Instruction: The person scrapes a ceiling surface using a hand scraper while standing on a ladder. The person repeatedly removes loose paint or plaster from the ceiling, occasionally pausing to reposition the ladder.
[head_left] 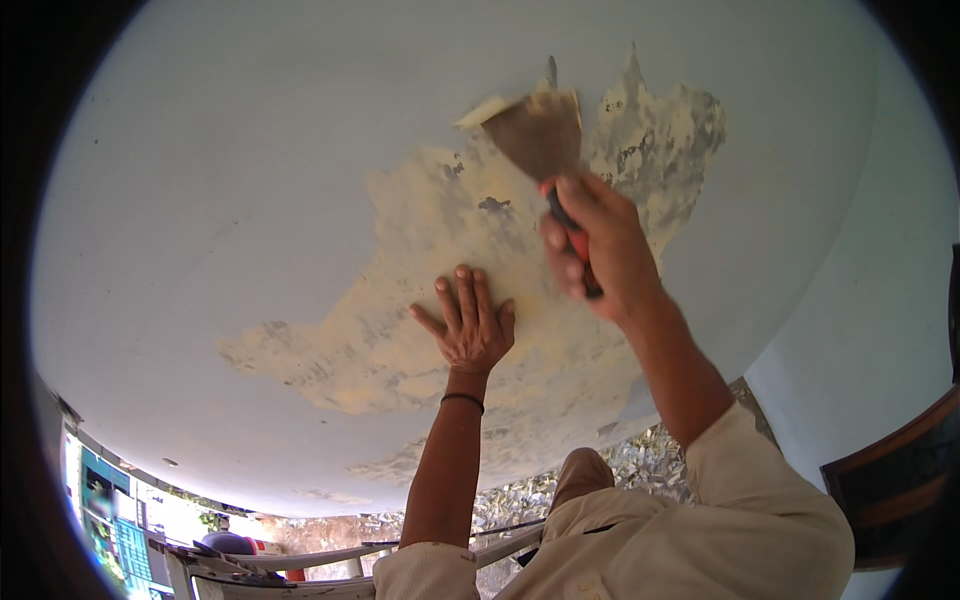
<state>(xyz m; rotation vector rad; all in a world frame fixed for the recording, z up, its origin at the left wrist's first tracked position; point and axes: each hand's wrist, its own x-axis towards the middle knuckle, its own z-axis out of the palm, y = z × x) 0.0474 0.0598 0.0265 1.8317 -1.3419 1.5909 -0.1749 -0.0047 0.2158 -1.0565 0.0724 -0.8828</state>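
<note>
My right hand is wrapped round the red and black handle of a wide scraper. The metal blade meets the wall at the upper edge of a stripped patch, where a pale flake of paint curls off at its left corner. Slight blur covers the hand and the tool. Lower and to the left, my left hand lies flat with fingers spread on the bared yellowish-grey patch. A dark band circles that wrist.
Light grey paint covers the wall around the patch. Many paint flakes litter the ground below. A pale metal frame stands at lower left, close to my body. At lower right is a dark wooden piece beside another wall.
</note>
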